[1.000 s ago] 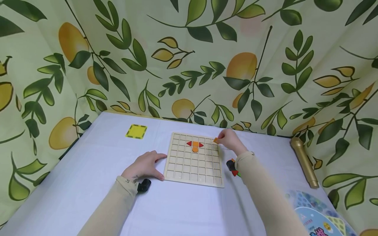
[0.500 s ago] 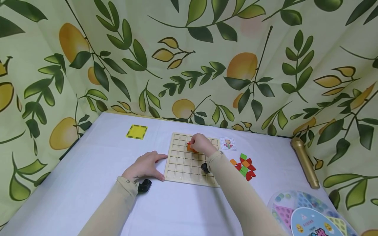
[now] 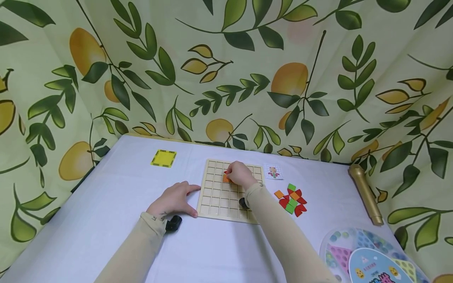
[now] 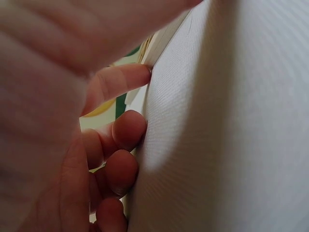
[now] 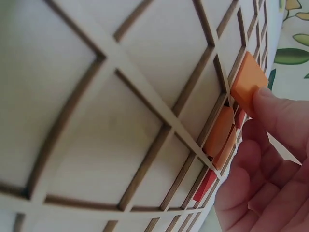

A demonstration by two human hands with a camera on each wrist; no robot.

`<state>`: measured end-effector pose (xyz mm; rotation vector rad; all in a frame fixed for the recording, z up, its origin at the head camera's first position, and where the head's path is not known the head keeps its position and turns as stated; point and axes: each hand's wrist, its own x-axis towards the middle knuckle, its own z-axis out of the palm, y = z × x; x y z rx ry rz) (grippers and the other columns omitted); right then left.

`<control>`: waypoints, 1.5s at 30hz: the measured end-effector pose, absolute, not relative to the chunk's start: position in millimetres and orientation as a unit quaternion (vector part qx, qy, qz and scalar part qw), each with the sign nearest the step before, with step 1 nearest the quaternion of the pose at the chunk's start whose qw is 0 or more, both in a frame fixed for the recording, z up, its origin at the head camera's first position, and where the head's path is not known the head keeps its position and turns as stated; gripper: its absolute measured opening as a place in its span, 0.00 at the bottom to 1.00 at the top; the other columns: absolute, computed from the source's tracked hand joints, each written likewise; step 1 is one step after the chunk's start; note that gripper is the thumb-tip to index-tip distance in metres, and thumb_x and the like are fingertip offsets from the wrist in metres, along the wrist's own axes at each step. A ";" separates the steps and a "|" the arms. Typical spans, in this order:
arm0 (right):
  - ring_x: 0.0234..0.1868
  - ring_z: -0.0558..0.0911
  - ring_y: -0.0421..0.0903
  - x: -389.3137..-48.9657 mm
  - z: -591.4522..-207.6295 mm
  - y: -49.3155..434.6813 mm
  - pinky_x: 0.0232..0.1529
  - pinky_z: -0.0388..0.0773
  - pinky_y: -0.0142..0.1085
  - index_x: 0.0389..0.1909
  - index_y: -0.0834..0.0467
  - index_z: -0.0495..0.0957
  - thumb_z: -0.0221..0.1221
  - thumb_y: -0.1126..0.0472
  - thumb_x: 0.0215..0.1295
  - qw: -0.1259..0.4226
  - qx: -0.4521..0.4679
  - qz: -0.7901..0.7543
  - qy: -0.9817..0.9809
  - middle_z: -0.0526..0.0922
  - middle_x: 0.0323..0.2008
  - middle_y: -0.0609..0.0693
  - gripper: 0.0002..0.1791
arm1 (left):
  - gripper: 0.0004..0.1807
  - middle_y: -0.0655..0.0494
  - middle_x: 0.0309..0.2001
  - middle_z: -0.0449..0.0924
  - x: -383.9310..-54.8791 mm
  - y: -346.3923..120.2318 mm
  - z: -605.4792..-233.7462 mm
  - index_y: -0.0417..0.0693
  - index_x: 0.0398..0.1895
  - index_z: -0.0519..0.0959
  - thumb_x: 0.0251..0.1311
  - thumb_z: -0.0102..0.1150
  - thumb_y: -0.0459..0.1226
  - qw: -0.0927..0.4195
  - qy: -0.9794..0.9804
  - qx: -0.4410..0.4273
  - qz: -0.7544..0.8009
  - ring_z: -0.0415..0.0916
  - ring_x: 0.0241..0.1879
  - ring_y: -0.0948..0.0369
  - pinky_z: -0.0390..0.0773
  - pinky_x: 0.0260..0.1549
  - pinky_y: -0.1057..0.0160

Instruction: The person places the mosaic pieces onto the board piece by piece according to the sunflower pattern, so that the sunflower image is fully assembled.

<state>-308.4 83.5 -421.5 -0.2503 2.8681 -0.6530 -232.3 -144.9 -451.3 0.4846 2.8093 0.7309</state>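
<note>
A square wooden grid board (image 3: 221, 202) lies flat on the table. My right hand (image 3: 241, 175) is over its upper part, pinching an orange square tile (image 5: 247, 81). The thumb presses that tile's near edge, and it sits tilted at a cell in the right wrist view. Beside it in the grid are an orange rounded tile (image 5: 218, 131) and a red tile (image 5: 205, 186). In the head view the hand hides most of these. My left hand (image 3: 173, 200) rests at the board's left edge with fingers spread; index finger and thumb touch the rim.
Right of the board lie a small pattern card (image 3: 273, 171) and a pile of red, green and orange tiles (image 3: 292, 203). A yellow square frame (image 3: 164, 158) is at the back left. A gold tube (image 3: 365, 194) and a round printed game box (image 3: 380, 263) occupy the right side.
My right hand has carried the orange square tile leftward from the board's upper right edge to the tiles in the grid, uncovering the card and pile. The left hand has stayed put.
</note>
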 end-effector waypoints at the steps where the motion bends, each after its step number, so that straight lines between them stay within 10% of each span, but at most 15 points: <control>1: 0.33 0.76 0.43 -308.6 -422.3 83.3 0.39 0.73 0.37 0.28 0.57 0.83 0.60 0.62 0.58 0.092 -0.083 -0.217 0.968 0.82 0.34 0.49 0.04 | 0.51 0.60 0.30 0.69 -232.1 -144.9 -451.3 0.56 0.59 0.73 0.18 0.80 0.52 0.099 0.950 0.164 0.247 0.63 0.32 0.60 0.66 0.34 0.62; 14: 0.43 0.78 0.50 -303.6 -387.5 129.8 0.46 0.74 0.43 0.41 0.64 0.81 0.57 0.64 0.59 0.074 -0.057 -0.259 0.961 0.81 0.43 0.56 0.11 | 0.50 0.61 0.33 0.70 -231.5 -148.7 -451.0 0.57 0.58 0.73 0.20 0.79 0.53 0.087 0.951 0.171 0.242 0.64 0.34 0.61 0.67 0.38 0.60; 28: 0.28 0.73 0.48 -271.9 -393.5 215.3 0.28 0.67 0.37 0.27 0.62 0.76 0.66 0.57 0.49 0.171 0.059 -0.118 0.976 0.75 0.23 0.52 0.13 | 0.51 0.60 0.35 0.71 -233.6 -150.7 -449.0 0.57 0.59 0.73 0.19 0.79 0.54 0.095 0.952 0.166 0.240 0.65 0.36 0.60 0.68 0.39 0.59; 45: 0.30 0.73 0.49 -270.7 -409.4 214.8 0.29 0.68 0.37 0.28 0.62 0.74 0.65 0.62 0.49 0.167 0.057 -0.149 0.973 0.75 0.27 0.53 0.11 | 0.50 0.61 0.33 0.70 -231.4 -147.7 -452.8 0.58 0.59 0.73 0.19 0.80 0.53 0.099 0.948 0.164 0.253 0.64 0.34 0.60 0.66 0.37 0.61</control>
